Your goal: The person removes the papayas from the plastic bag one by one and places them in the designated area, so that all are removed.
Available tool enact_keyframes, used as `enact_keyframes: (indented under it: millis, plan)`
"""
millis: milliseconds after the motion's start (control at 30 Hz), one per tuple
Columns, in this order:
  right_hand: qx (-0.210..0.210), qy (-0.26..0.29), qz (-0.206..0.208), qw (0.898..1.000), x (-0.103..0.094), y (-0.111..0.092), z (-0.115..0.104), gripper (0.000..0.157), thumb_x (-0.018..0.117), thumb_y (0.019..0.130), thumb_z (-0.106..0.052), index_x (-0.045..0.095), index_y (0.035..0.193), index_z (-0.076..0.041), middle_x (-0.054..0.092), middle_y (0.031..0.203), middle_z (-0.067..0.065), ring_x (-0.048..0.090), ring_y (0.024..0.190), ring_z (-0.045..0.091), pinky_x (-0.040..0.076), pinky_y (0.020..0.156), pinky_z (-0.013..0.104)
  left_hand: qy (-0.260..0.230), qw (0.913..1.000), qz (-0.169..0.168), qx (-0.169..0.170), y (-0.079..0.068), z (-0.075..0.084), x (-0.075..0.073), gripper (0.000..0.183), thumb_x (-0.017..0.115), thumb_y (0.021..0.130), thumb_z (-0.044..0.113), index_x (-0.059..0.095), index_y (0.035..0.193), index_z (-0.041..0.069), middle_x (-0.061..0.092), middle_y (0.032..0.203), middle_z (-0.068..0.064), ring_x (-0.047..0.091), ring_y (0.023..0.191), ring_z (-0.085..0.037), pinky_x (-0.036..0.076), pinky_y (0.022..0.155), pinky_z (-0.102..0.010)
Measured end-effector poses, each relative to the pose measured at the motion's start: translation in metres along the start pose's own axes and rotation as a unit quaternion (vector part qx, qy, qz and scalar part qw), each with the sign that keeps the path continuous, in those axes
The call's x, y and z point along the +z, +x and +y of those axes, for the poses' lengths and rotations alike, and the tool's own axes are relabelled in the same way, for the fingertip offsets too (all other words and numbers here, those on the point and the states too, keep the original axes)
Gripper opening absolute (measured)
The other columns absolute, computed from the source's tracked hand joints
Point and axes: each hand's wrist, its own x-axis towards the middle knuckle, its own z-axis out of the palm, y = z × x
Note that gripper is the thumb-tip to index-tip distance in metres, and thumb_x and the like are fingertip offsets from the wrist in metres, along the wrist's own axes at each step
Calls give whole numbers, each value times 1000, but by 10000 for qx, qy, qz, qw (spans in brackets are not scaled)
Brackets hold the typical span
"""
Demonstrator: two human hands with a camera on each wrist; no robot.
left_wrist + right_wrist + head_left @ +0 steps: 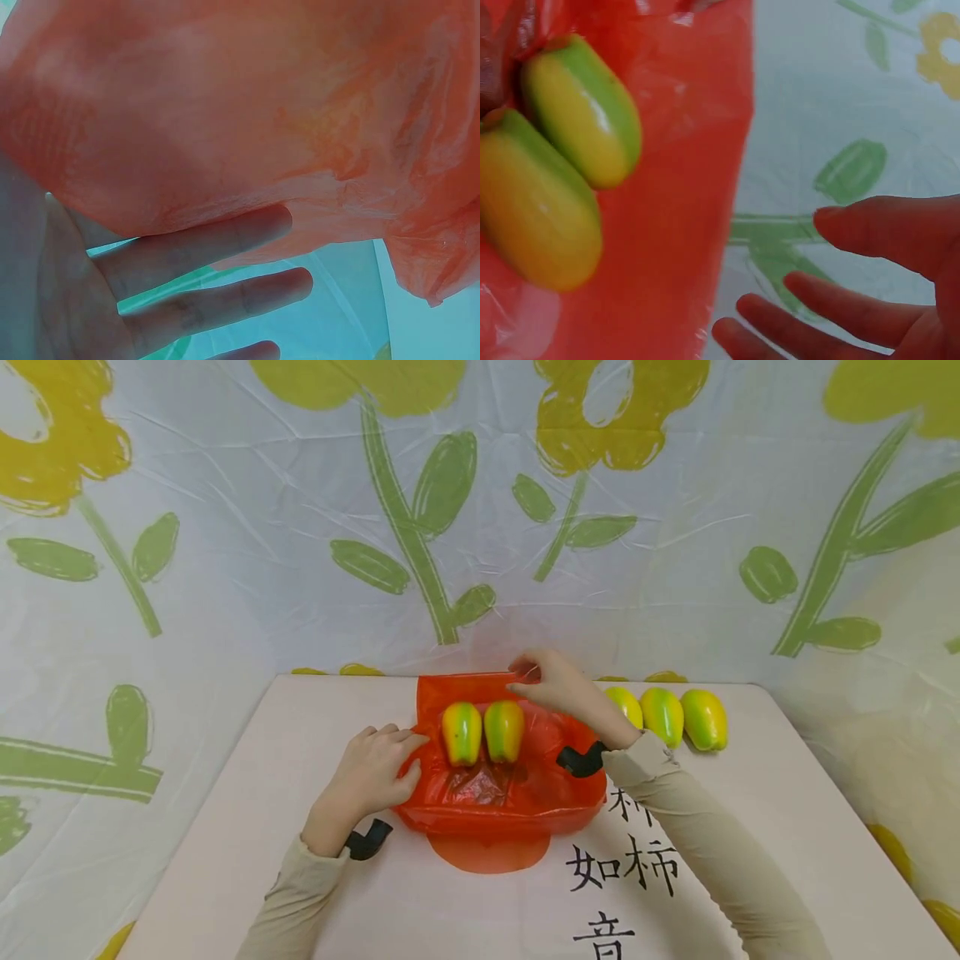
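Note:
A red plastic bag (558,802) lies spread on the table, and two yellow-green, mango-like fruits (462,733) sit side by side on it. At the bag's left side is my left hand (378,768), its fingers extended. In the left wrist view one straight finger (225,232) lies right along the red plastic. My right hand (555,681) hovers by the bag's far right edge, thumb and fingers apart with nothing between them. The right wrist view shows that hand (900,285) beside the red sheet, with the fruits (585,112) at the left.
Three more yellow-green fruits (705,720) stand in a row at the table's back right, partly behind the right forearm. The pale table (247,827) bears black written characters (622,868) at the front right. A flower-patterned cloth (262,527) hangs behind.

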Motion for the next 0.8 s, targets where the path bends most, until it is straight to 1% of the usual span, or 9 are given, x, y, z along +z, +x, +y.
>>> enact_keyframes:
  millis: [100,200,300,433,500,533,700,800]
  plan:
    - [236,-393,-390,9982,12,5,1,40,71,89,-21,63,121,2,65,118,19,61,107,35,50,94,46,8,10000,-15,2,0,0,1,33,62,84,20,74,112,8,73,106,-7,62,86,-24,49,72,-41]
    - [499,-686,-723,9938,23,10,4,51,73,87,-21,58,129,4,62,126,20,59,112,35,48,97,47,-10,10000,-1,7,0,0,1,33,62,83,20,74,112,7,73,106,-7,62,86,-24,49,71,-41]
    - [714,-1121,-1010,9860,33,13,6,62,74,85,-22,51,137,3,56,134,21,55,117,36,46,100,48,-43,10000,14,11,0,0,1,33,62,83,19,74,112,7,73,105,-7,62,86,-24,48,70,-40]
    - [1009,-1618,-1400,9716,48,14,5,77,78,82,-25,42,146,0,45,143,24,47,127,40,45,101,52,-48,10000,7,21,-1,-1,1,33,62,83,19,74,111,8,73,105,-7,61,85,-24,48,70,-40]
    - [1176,-1715,-1517,9663,56,13,3,83,80,80,-25,39,147,-2,39,146,24,44,128,43,47,98,53,-40,10000,9,27,-1,-1,1,33,62,83,20,73,112,8,73,105,-7,61,85,-24,48,70,-40]
    - [1222,-1784,-1565,9637,60,14,3,84,82,78,-25,38,147,-3,38,145,24,45,126,44,48,96,53,-40,10000,18,26,-1,-1,1,33,62,83,20,74,112,8,73,105,-7,61,85,-24,48,70,-40]
    - [1370,-2092,-1644,9542,74,15,4,90,84,73,-23,35,146,-5,38,136,20,47,117,42,49,92,51,-36,10000,35,11,0,-2,1,33,62,83,20,73,111,8,73,104,-7,62,85,-24,49,71,-41]
    - [1474,-2160,-1711,9499,79,16,5,98,84,72,-22,29,151,-6,36,139,20,46,119,42,49,92,51,-16,10000,10,5,0,-2,2,33,62,83,20,73,112,8,73,106,-7,62,86,-24,49,72,-41]
